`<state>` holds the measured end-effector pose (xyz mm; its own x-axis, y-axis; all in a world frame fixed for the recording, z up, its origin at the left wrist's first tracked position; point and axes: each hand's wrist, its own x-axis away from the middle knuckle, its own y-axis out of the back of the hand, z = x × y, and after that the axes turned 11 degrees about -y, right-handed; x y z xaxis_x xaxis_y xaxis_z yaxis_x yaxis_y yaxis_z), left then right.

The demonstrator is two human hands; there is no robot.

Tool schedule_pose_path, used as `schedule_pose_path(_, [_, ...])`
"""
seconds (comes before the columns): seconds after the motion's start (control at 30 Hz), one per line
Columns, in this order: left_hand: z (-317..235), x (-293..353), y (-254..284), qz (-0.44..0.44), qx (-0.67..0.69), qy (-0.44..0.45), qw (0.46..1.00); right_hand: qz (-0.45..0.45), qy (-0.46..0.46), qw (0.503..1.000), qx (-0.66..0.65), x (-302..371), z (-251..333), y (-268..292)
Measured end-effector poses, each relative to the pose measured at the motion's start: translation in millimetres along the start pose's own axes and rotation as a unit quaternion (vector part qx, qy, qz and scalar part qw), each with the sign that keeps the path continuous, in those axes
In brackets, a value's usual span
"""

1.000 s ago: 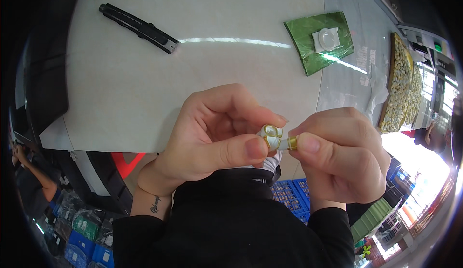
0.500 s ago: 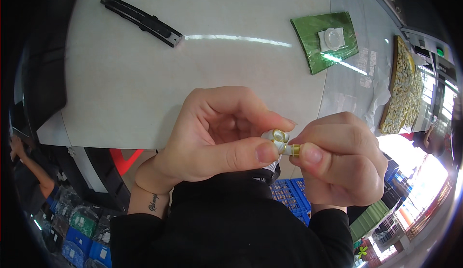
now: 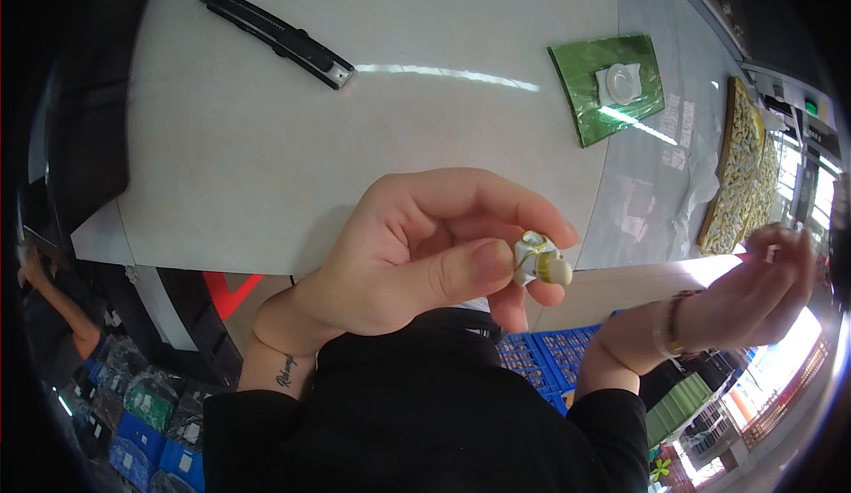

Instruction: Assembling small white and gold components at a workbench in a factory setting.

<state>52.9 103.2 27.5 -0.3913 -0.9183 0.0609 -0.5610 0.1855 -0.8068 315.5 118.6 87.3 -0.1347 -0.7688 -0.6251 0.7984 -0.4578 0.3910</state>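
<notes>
Between thumb and fingers, my left hand [image 3: 443, 258] pinches a small white figurine [image 3: 537, 258] with gold-yellow trim and a pale rounded end pointing right. It is held above the table's front edge, close to my body. My right hand [image 3: 749, 293] is away to the right with its fingers stretched upward and apart, near the tray of small pieces [image 3: 737, 174]. Nothing shows in it, though its far side is partly hidden.
A black utility knife [image 3: 277, 36] lies at the table's far left. To the far right, a green square packet [image 3: 589, 94] carries a clear round lid-like piece [image 3: 623, 83]. Blue crates [image 3: 554, 360] and a green crate [image 3: 678, 409] stand below at right. Another person's arm [image 3: 66, 307] shows at left.
My right hand has let go of the figurine and moved off to the right. The figurine stays in my left hand, turned so its pale end shows; my left hand has shifted slightly right.
</notes>
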Motion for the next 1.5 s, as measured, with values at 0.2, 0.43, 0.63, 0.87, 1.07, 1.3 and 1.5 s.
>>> schedule_pose_path(0.2, [-3.3,2.9,-0.8,0.026,0.022,-0.005,0.999,-0.173,-0.199,0.879,0.398,-60.6,-175.8,206.8])
schedule_pose_path(0.43, [-0.9,1.0,4.1,0.032,0.005,-0.004,0.999,0.024,-0.386,0.755,0.529,-25.6,-317.0,338.6])
schedule_pose_path(0.63, [0.6,2.0,7.3,0.041,0.027,-0.002,0.999,-0.034,-0.348,0.782,0.515,-23.7,-303.8,315.5])
schedule_pose_path(0.87, [-3.3,-1.2,5.1,0.026,0.041,0.018,0.999,-0.268,-0.333,0.900,0.092,-55.3,-228.5,253.4])
schedule_pose_path(1.07, [-2.4,0.7,14.7,0.084,0.075,0.013,0.994,-0.011,-0.271,0.938,-0.215,-37.6,-83.6,70.9])
schedule_pose_path(1.3, [-2.7,2.9,15.0,0.070,0.076,0.005,0.995,0.227,-0.278,0.927,-0.107,3.6,-15.0,-21.3])
schedule_pose_path(1.5, [-2.3,4.6,16.1,0.066,0.069,0.005,0.995,0.259,-0.245,0.934,-0.034,0.0,-18.9,-37.0])
